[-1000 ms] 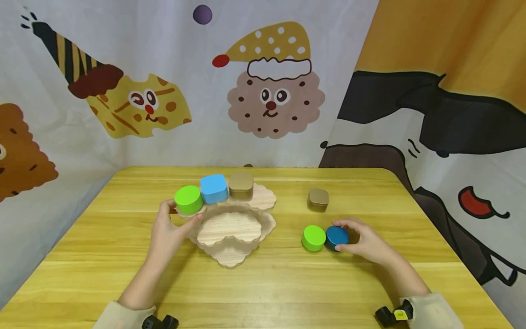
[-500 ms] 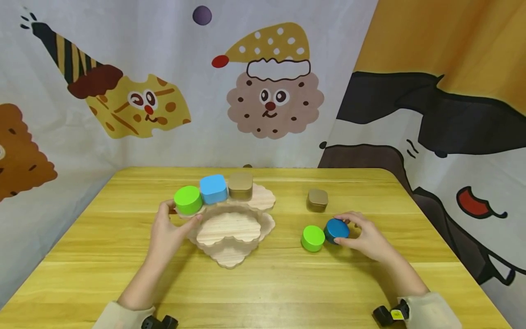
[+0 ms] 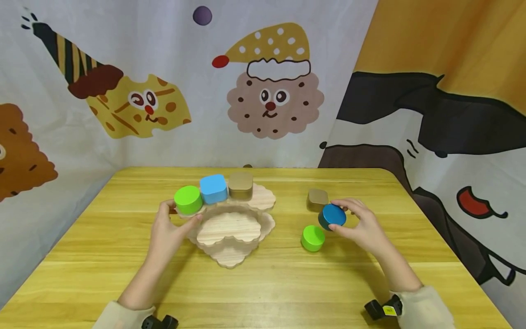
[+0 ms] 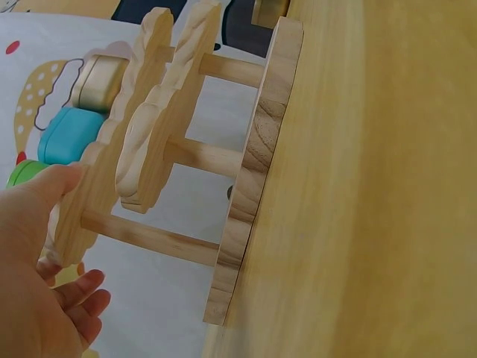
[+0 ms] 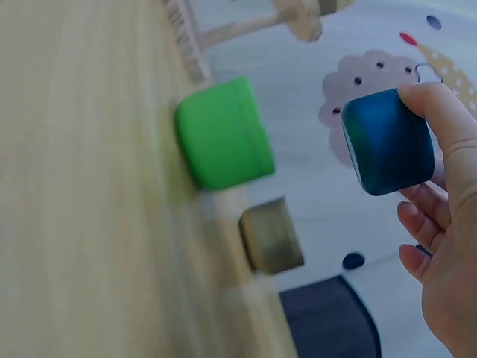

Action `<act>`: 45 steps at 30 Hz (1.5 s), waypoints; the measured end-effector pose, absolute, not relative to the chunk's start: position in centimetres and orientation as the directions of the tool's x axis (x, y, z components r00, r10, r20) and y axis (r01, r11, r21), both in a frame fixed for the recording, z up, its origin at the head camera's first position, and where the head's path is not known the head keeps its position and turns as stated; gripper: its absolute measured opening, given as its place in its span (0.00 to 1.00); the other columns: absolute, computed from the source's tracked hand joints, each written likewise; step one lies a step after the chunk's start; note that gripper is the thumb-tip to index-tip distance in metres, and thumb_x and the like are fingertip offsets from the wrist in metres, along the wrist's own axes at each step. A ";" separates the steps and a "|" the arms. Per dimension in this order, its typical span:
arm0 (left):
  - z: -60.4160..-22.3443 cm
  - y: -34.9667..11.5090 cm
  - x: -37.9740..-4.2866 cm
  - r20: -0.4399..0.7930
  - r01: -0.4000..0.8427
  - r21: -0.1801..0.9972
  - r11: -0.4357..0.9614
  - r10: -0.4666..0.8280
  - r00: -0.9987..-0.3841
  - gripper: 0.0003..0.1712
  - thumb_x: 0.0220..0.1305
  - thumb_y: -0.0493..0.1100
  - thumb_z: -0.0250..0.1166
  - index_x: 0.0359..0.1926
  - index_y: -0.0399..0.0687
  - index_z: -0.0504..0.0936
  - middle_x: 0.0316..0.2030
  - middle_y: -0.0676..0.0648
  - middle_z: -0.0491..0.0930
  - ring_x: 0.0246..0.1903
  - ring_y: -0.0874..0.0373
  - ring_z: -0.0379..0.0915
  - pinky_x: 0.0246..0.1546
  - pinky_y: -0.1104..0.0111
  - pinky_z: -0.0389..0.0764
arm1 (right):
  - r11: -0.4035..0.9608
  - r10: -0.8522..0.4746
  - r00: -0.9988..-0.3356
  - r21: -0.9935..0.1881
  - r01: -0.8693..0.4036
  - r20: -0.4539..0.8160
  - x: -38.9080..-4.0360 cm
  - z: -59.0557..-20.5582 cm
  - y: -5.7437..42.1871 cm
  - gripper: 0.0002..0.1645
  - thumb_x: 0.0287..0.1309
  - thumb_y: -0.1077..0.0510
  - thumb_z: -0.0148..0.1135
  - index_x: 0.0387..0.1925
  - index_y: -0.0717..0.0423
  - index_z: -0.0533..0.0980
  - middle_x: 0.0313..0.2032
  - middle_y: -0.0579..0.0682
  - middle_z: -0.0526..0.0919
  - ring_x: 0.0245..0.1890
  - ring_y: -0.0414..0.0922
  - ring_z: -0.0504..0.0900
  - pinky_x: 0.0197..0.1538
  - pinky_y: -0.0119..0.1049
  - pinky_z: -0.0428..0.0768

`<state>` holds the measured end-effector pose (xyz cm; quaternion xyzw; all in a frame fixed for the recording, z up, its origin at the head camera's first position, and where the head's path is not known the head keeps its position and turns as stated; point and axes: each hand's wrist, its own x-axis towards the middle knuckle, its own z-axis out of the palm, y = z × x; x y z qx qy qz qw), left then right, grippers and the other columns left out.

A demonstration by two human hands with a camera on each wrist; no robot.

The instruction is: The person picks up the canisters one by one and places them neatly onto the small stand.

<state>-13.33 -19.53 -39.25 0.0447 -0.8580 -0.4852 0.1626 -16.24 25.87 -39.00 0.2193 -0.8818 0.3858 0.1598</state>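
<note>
My right hand [image 3: 361, 226] pinches a round dark blue tin [image 5: 387, 142] between thumb and fingers, lifted off the table. Below it a round green tin [image 3: 313, 238] stands on the table, and behind it a square gold-brown tin [image 3: 317, 199]. At left is a tiered wooden stand [image 3: 228, 227] with scalloped shelves joined by dowels. My left hand [image 3: 169, 228] grips the left end of its top shelf, thumb at the near edge. On that shelf stand another green tin [image 3: 188, 199], a light blue square tin [image 3: 213, 188] and another gold-brown tin [image 3: 240, 186].
The yellow wood-grain table [image 3: 271, 292] reaches back to a hanging cloth [image 3: 164, 151] printed with cartoon biscuits. The stand's top shelf has a bare right end [image 3: 263, 197]. Its lower shelf [image 3: 228, 228] bears no tin.
My right hand has lifted the dark blue tin off the table and carried it up, back and slightly left, away from beside the green tin. My left hand and the stand stay put.
</note>
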 end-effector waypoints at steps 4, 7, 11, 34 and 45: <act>-39.3 -19.5 -13.4 0.236 0.080 0.845 0.528 -0.235 -0.943 0.43 0.52 0.54 0.74 0.59 0.34 0.64 0.49 0.38 0.69 0.49 0.44 0.64 0.45 0.56 0.63 | 0.605 -0.255 -0.840 -0.598 -0.525 0.479 -15.9 -37.6 24.4 0.33 0.41 0.64 0.78 0.54 0.57 0.77 0.50 0.51 0.79 0.45 0.41 0.70 0.45 0.34 0.67; -39.4 -19.5 -13.4 0.237 0.080 0.844 0.530 -0.236 -0.942 0.43 0.52 0.54 0.74 0.59 0.34 0.64 0.49 0.38 0.69 0.49 0.43 0.64 0.45 0.56 0.63 | 0.595 -0.244 -0.834 -0.602 -0.532 0.495 -15.4 -36.2 23.0 0.33 0.40 0.68 0.77 0.52 0.61 0.77 0.49 0.55 0.79 0.44 0.43 0.70 0.44 0.32 0.67; -39.5 -19.5 -13.5 0.239 0.082 0.845 0.528 -0.236 -0.942 0.43 0.52 0.54 0.74 0.59 0.33 0.64 0.49 0.38 0.69 0.49 0.43 0.64 0.45 0.56 0.63 | 0.576 -0.245 -0.826 -0.609 -0.545 0.508 -14.9 -34.8 21.4 0.31 0.39 0.70 0.76 0.51 0.65 0.78 0.47 0.58 0.80 0.42 0.45 0.70 0.43 0.32 0.67; -39.6 -19.7 -13.5 0.246 0.091 0.847 0.524 -0.234 -0.940 0.44 0.52 0.53 0.74 0.59 0.33 0.63 0.49 0.38 0.69 0.49 0.43 0.64 0.46 0.55 0.63 | 0.507 -0.249 -0.849 -0.684 -0.524 0.466 -18.6 -33.0 15.9 0.30 0.45 0.54 0.77 0.53 0.53 0.79 0.46 0.47 0.79 0.41 0.51 0.69 0.39 0.46 0.72; -39.5 -19.7 -13.5 0.256 0.102 0.844 0.526 -0.228 -0.940 0.43 0.52 0.53 0.74 0.59 0.33 0.63 0.49 0.38 0.69 0.49 0.44 0.64 0.45 0.56 0.63 | 0.516 -0.277 -0.850 -0.677 -0.524 0.448 -19.8 -32.3 13.5 0.30 0.46 0.52 0.77 0.53 0.51 0.79 0.47 0.47 0.79 0.43 0.52 0.71 0.41 0.44 0.73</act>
